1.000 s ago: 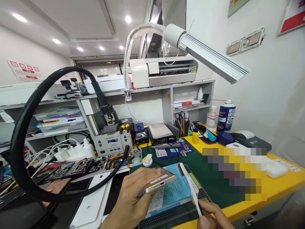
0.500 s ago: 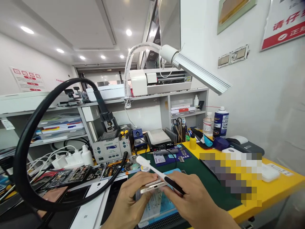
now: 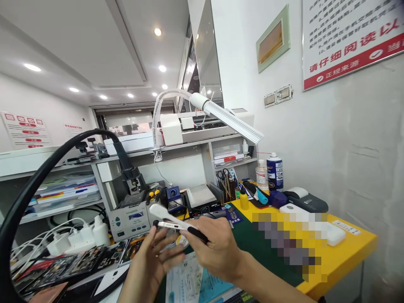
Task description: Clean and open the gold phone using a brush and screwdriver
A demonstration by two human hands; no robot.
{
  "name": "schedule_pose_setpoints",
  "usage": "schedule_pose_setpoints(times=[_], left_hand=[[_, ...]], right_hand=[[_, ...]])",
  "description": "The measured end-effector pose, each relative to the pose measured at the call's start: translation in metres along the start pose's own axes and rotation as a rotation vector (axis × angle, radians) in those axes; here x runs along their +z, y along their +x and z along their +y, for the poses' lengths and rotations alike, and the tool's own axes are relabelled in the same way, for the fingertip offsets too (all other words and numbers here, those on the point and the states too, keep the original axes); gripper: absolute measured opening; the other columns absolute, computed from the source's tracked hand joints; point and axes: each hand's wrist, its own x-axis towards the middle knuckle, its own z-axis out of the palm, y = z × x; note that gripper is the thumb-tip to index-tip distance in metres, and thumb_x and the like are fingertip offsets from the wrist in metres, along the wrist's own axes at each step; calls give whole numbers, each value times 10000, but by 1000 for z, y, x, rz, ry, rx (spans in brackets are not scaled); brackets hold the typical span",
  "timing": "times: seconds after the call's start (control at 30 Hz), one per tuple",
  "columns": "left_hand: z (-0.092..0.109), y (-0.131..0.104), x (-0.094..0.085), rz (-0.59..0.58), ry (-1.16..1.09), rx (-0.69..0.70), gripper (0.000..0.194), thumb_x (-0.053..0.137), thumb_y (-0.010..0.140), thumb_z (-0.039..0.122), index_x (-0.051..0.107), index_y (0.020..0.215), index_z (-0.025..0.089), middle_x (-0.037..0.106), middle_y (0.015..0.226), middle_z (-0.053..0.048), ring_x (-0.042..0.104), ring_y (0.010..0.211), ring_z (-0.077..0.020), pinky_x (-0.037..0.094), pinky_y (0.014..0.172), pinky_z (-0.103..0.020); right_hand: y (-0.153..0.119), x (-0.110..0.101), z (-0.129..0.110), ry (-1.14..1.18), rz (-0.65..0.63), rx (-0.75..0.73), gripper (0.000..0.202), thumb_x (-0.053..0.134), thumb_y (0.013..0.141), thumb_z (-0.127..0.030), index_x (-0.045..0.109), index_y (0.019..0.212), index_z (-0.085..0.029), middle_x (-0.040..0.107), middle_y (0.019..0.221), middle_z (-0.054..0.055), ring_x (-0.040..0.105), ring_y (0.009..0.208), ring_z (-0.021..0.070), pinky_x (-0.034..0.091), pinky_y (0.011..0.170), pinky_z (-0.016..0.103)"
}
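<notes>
Because our left hand (image 3: pixel 153 254) has its fingers spread apart and blurred, the hold seems to rest with our right hand (image 3: pixel 217 244), whose fingers are closed around both a slim phone (image 3: pixel 167 225) and the black grip of a white brush (image 3: pixel 172 217). The phone is raised above the bench (image 3: pixel 350 252), well in from its right edge, with the port end turned toward us, probably so that we can see the opening. The brush crosses just over the phone, slanting up to the left; pinning both in one hand, we judge, is what frees the other. Our left thumb is at the phone's left end, though we cannot tell whether it touches. Below our hands lies a blue packet (image 3: pixel 214 284) by the green mat (image 3: pixel 252 248), which likely guards the bench top from scratches. Circuit boards (image 3: pixel 75 265) crowd the bench's left side, perhaps to leave the mat for handling. Toward the back edge stand a spray can (image 3: pixel 275 172), a clear bottle (image 3: pixel 260 176) just beside it and a small yellow bottle (image 3: pixel 244 200), upright, presumably against leaks. A lamp (image 3: pixel 233 122) leans out from the shelf, seemingly to light the bench.
</notes>
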Motion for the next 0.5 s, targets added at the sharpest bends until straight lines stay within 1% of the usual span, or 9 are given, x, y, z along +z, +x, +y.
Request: schedule_pose_setpoints(times=[0.03, 0.07, 0.1, 0.13, 0.17, 0.23, 0.3, 0.4, 0.5], left_hand=[[5, -2, 9, -117, -79, -143, 418, 580, 925, 512, 646, 1043, 117, 766, 926, -165, 767, 836, -336, 604, 803, -537], [9, -4, 19, -189, -135, -207, 342, 580, 942, 454, 653, 973, 122, 762, 856, -149, 768, 822, -330, 607, 791, -519], [12, -5, 28, -217, -195, -221, 267, 587, 946, 389, 652, 890, 135, 747, 762, -114, 769, 793, -313, 612, 777, -485], [14, -6, 37, -220, -268, -200, 223, 591, 944, 336, 649, 845, 146, 728, 700, -85, 767, 770, -297, 615, 767, -455], [14, -5, 44, -182, -336, -183, 205, 596, 940, 320, 648, 829, 155, 725, 691, -70, 763, 750, -280, 615, 762, -433], [11, 0, 54, -124, -384, -207, 238, 639, 910, 339, 623, 750, 165, 707, 651, -53, 750, 692, -260, 617, 737, -398], [7, 9, 59, -91, -392, -218, 294, 656, 893, 386, 593, 698, 175, 676, 598, -39, 728, 625, -245, 619, 694, -378], [4, 27, 58, -49, -388, -241, 382, 602, 902, 494, 573, 689, 178, 650, 570, -49, 691, 552, -232, 610, 581, -355], [9, 42, 49, -39, -365, -305, 454, 514, 920, 558, 580, 727, 152, 639, 575, -80, 626, 465, -192, 552, 437, -297]], right_hand=[[0, 6, -2, 5, 39, -9, 144, 576, 941, -156, 708, 886, -142, 675, 625, 11, 604, 526, 129, 394, 517, 253], [1, 12, -4, 9, 78, -16, 141, 581, 930, -148, 711, 876, -140, 665, 600, 5, 590, 495, 124, 384, 496, 253], [1, 18, -5, 10, 115, -16, 142, 585, 920, -141, 714, 862, -135, 654, 576, 4, 576, 472, 125, 372, 479, 259], [1, 23, -6, 11, 150, -11, 148, 585, 913, -134, 713, 838, -131, 641, 553, 4, 563, 451, 127, 359, 464, 265], [1, 28, -6, 13, 177, -3, 159, 586, 908, -127, 708, 806, -131, 631, 536, 6, 553, 437, 130, 346, 452, 272], [-1, 35, -4, 22, 204, 11, 188, 589, 899, -118, 695, 745, -139, 625, 519, 12, 550, 425, 138, 335, 444, 281], [-6, 39, 1, 36, 197, 22, 182, 603, 892, -120, 699, 738, -140, 641, 524, 24, 566, 426, 148, 337, 446, 285], [-18, 42, 8, 75, 129, 42, 161, 601, 896, -130, 735, 807, -118, 685, 547, 60, 613, 449, 176, 364, 460, 289], [-23, 36, 9, 188, -36, 97, 175, 628, 897, -227, 748, 835, -115, 732, 640, 90, 672, 550, 202, 462, 544, 291]])
